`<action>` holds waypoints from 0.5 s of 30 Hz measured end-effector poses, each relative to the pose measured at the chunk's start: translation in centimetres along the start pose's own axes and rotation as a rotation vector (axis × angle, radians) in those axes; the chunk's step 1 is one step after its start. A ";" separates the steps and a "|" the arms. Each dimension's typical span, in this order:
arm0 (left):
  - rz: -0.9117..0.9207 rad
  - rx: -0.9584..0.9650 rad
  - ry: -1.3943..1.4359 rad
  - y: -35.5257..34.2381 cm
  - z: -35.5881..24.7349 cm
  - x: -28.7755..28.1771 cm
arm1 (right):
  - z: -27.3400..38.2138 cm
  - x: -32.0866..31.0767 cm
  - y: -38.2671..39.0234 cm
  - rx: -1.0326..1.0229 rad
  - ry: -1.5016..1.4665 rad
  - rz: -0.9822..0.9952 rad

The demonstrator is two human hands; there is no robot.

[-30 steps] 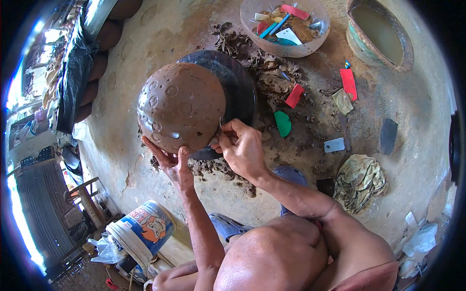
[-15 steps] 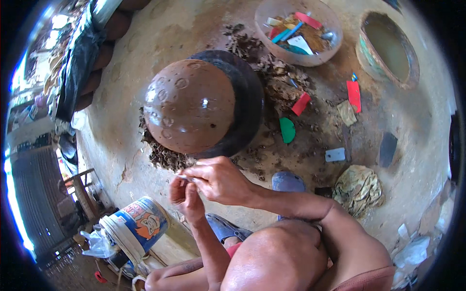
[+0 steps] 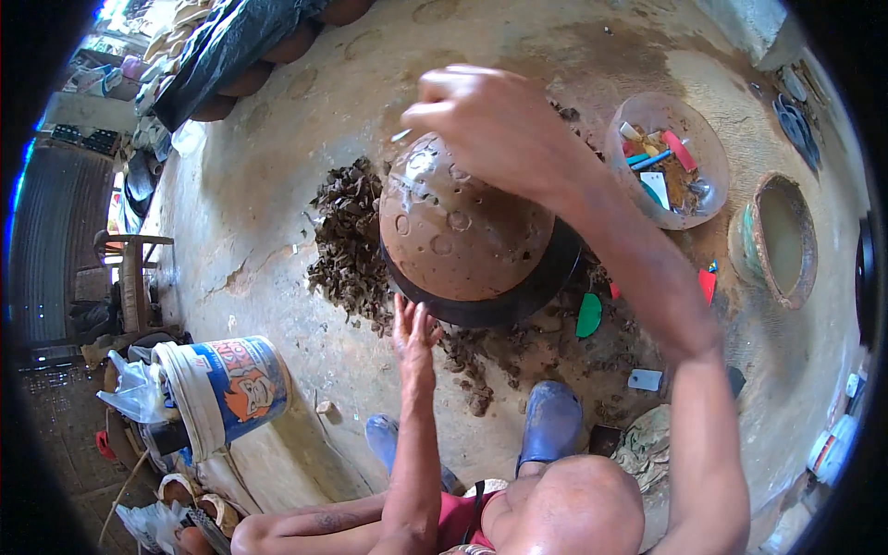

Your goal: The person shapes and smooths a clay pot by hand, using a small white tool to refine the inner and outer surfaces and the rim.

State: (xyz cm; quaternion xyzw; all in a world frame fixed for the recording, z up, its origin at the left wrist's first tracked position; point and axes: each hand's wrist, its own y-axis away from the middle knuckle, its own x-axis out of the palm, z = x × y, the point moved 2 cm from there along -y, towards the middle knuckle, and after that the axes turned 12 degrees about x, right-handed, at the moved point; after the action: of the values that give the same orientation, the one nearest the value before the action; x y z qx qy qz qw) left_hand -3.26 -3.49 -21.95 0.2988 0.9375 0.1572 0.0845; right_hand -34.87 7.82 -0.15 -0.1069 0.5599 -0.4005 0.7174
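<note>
A brown clay dome (image 3: pixel 467 245) with several round imprints and pits rests on a dark round base (image 3: pixel 486 310). Over the dome's upper part is my right hand (image 3: pixel 467 111), fingers curled; a small pale piece shows at its fingertips, too small to name, and the hand hides part of the dome. My left hand (image 3: pixel 414 324) has its fingers apart at the near-left edge of the base, touching or very close to it. Dark clay scraps (image 3: pixel 342 250) lie heaped left of the base.
A translucent bowl of small tools (image 3: pixel 694 208) and a pot of murky water (image 3: pixel 745 254) sit to the right. A green scraper (image 3: pixel 588 315) and cloth (image 3: pixel 638 435) lie nearby. A bucket (image 3: pixel 199 402) stands lower left, covered round pots (image 3: pixel 291 46) upper left, sandals (image 3: pixel 795 129) far right.
Both hands were together near me; my right hand has risen over the dome and my left has opened beside the base. The view has shifted, putting the dome farther right.
</note>
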 end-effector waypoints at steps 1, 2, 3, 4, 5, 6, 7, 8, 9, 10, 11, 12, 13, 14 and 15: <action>-0.016 -0.083 0.056 0.0 0.0 1.3 | 0.3 1.5 -1.3 -0.079 0.025 0.101; -0.016 -0.079 0.083 0.1 -0.5 2.7 | 0.7 1.8 -1.8 -0.079 0.033 0.109; -0.008 -0.075 0.116 0.1 -0.8 4.2 | 0.9 1.8 -2.0 -0.146 0.079 0.207; 0.005 -0.082 0.127 -0.4 -0.8 5.0 | 1.0 1.7 -2.0 -0.211 0.122 0.305; -0.024 -0.052 0.122 -0.9 -0.5 4.7 | 0.9 1.5 -1.3 -0.209 0.114 0.314; -0.051 -0.025 0.116 -1.2 -0.1 4.3 | 0.8 0.2 0.1 -0.211 0.056 0.249; -0.057 -0.037 0.113 -1.3 0.4 3.7 | 0.7 -0.8 1.8 -0.212 -0.003 0.182; -0.067 -0.016 0.104 -1.5 0.9 3.7 | 0.4 -1.9 4.1 -0.204 0.003 0.191; -0.076 0.008 0.095 -1.8 1.2 3.7 | 0.1 -3.0 6.7 -0.127 0.005 0.165; -0.017 0.076 0.239 -2.0 1.2 4.0 | -0.3 -4.0 9.3 -0.052 0.009 0.135; -0.006 0.071 0.244 -2.1 1.1 4.7 | -1.1 -4.1 12.2 -0.050 -0.016 0.031; -0.020 0.056 0.234 -2.2 0.9 5.0 | -1.3 -3.8 15.2 -0.012 -0.039 -0.031; -0.040 0.035 0.225 -2.4 1.0 4.4 | -1.3 -2.5 17.9 0.017 -0.031 -0.059; 0.003 0.159 0.260 -3.7 1.7 2.5 | -0.4 -2.0 19.4 0.079 -0.040 -0.017; 0.016 0.153 0.264 -3.8 1.3 3.0 | -0.9 -1.3 21.3 0.114 -0.055 0.000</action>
State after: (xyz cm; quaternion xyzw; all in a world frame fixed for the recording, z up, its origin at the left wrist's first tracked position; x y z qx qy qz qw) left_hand -7.39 -4.36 -24.69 0.2886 0.9472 0.1241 -0.0637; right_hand -26.06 23.00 -12.31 -0.0766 0.5164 -0.4286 0.7374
